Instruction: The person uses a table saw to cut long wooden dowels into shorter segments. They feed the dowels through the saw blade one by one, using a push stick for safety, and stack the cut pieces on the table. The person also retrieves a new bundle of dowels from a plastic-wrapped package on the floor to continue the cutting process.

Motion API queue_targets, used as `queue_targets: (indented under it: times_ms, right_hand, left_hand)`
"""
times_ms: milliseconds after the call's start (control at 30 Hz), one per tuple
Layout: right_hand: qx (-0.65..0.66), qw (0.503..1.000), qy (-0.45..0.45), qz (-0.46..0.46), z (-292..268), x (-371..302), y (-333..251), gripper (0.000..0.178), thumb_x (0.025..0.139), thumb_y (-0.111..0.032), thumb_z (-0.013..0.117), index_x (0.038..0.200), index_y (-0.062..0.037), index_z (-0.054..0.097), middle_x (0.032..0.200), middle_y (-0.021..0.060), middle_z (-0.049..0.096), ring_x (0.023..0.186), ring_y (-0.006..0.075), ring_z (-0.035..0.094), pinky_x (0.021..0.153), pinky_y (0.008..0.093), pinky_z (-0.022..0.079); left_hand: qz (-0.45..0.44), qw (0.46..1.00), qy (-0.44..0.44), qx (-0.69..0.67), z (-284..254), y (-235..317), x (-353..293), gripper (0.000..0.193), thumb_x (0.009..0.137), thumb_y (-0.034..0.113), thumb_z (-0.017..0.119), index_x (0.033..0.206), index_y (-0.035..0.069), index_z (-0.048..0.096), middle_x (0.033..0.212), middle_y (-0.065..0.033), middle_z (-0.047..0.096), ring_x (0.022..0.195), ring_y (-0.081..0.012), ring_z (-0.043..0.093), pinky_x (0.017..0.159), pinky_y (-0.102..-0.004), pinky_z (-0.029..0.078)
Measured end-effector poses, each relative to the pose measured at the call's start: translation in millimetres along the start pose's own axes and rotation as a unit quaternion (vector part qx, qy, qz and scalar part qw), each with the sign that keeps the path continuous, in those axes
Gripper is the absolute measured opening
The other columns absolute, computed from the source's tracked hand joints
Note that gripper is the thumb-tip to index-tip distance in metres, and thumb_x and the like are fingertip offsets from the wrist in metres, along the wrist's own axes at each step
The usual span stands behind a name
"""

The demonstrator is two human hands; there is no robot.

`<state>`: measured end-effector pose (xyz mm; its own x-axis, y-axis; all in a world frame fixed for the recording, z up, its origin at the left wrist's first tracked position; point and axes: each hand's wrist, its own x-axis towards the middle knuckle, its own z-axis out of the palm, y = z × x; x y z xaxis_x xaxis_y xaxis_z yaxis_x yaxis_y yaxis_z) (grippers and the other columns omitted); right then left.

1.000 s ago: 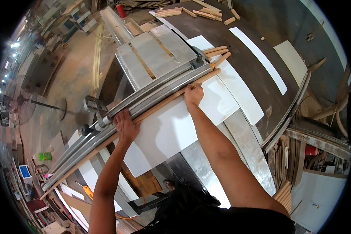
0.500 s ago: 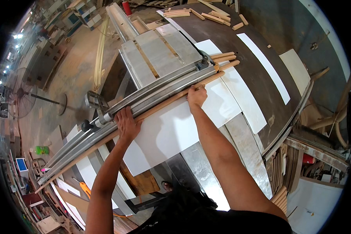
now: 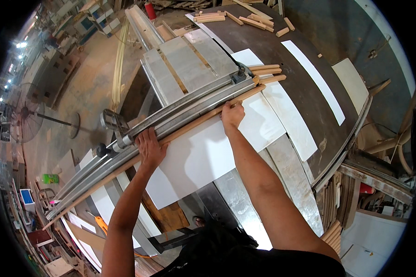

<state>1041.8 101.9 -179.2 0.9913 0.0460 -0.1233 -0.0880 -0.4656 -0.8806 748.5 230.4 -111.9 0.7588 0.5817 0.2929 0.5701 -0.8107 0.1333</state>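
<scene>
A long, narrow wooden strip (image 3: 189, 129) lies slantwise against the metal fence (image 3: 180, 123) of a saw table, running from lower left to upper right. My left hand (image 3: 150, 148) is closed over it, fingers hooked across the fence and thumb by the strip. Farther up, my right hand (image 3: 232, 114) pinches the same strip near its far end, with fingers curled. Just past that end lie a few short wooden pieces (image 3: 273, 79), close together. Under the strip is a large white board (image 3: 194, 161). The blade cannot be made out.
A dark tabletop (image 3: 305, 92) on the right bears a white strip (image 3: 316, 83) and several wood offcuts (image 3: 259, 22) at its far end. Beyond the fence stands a grey metal table (image 3: 189, 64). A fan (image 3: 25, 111) stands at far left; an orange-handled tool (image 3: 101, 225) lies lower left.
The short wooden pieces beyond the strip's end have shifted slightly right, and the nearest has turned a little. Both hands and the long strip stay almost where they were.
</scene>
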Motion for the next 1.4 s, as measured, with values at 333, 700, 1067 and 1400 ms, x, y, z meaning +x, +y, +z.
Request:
queue_targets:
  times_ms: [333, 700, 1067, 1400]
  right_hand:
    - [0.017, 1.0, 0.0, -0.007, 2, 2, 0, 0.026, 0.085, -0.017, 0.065, 0.097, 0.0051, 0.059, 0.089, 0.0308, 0.069, 0.086, 0.0489, 0.068, 0.08, 0.0531, 0.055]
    - [-0.054, 0.997, 0.031, -0.055, -1, -4, -11, 0.031, 0.085, -0.019, 0.064, 0.104, 0.0045, 0.057, 0.091, 0.0318, 0.069, 0.087, 0.0497, 0.068, 0.079, 0.0549, 0.056]
    - [-0.034, 0.999, -0.006, -0.019, 6, 23, 12, 0.031, 0.086, -0.02, 0.066, 0.102, 0.0047, 0.056, 0.088, 0.0282, 0.07, 0.086, 0.0454, 0.07, 0.079, 0.0517, 0.056]
    - [0.003, 1.0, -0.029, 0.004, -10, -3, -18, 0.022, 0.092, -0.016, 0.065, 0.097, 0.0041, 0.056, 0.075, 0.0204, 0.071, 0.051, 0.0301, 0.069, 0.045, 0.0393, 0.058]
  left_hand:
    - [-0.013, 1.0, -0.013, 0.009, 4, 0, 2, 0.085, 0.069, 0.03, 0.086, 0.136, -0.002, 0.044, 0.13, -0.0217, 0.046, 0.12, -0.0411, 0.045, 0.103, -0.0538, 0.034]
    - [-0.101, 0.994, -0.037, 0.001, -9, 25, 8, 0.076, 0.068, 0.02, 0.087, 0.13, 0.0, 0.047, 0.125, -0.0219, 0.049, 0.12, -0.0415, 0.045, 0.107, -0.0512, 0.035]
    - [-0.136, 0.99, -0.007, -0.031, -9, 32, 15, 0.076, 0.062, 0.02, 0.09, 0.126, 0.001, 0.053, 0.122, -0.0186, 0.054, 0.117, -0.038, 0.052, 0.105, -0.0481, 0.038]
    - [-0.149, 0.988, 0.009, -0.047, -19, 27, 11, 0.065, 0.063, 0.018, 0.091, 0.116, 0.001, 0.057, 0.12, -0.0157, 0.055, 0.115, -0.0364, 0.053, 0.103, -0.0463, 0.041]
